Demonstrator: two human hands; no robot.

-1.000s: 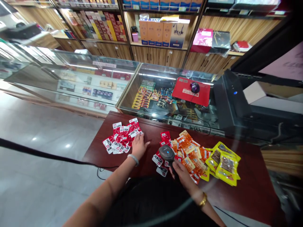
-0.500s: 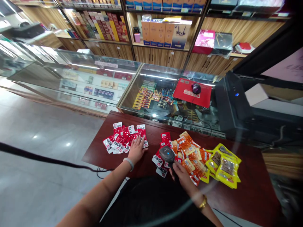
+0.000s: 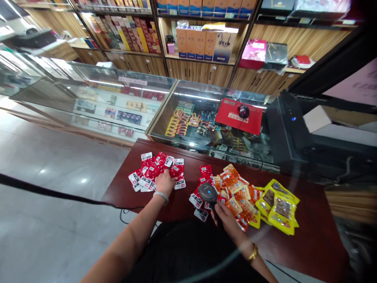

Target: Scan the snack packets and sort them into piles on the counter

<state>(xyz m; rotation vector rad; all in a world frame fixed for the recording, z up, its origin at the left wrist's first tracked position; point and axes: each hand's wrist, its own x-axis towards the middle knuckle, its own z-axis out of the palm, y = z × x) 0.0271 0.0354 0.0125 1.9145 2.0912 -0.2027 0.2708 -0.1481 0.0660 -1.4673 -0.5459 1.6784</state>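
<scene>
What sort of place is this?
Probably a shop: there's a glass display case, shelved boxes beyond it, and what looks like a barcode scanner in the right hand.

the fingertips of the left hand (image 3: 165,184) are lost among the red packets (image 3: 151,169), so whether it grips one cannot be told. the handle of the scanner (image 3: 207,192) is largely covered by the right hand (image 3: 226,218), and its head hides part of a second red heap (image 3: 206,170). print on the orange packets (image 3: 235,184) is too small to read. the pink panel (image 3: 359,84), its writing blurred, runs off the right edge.
</scene>
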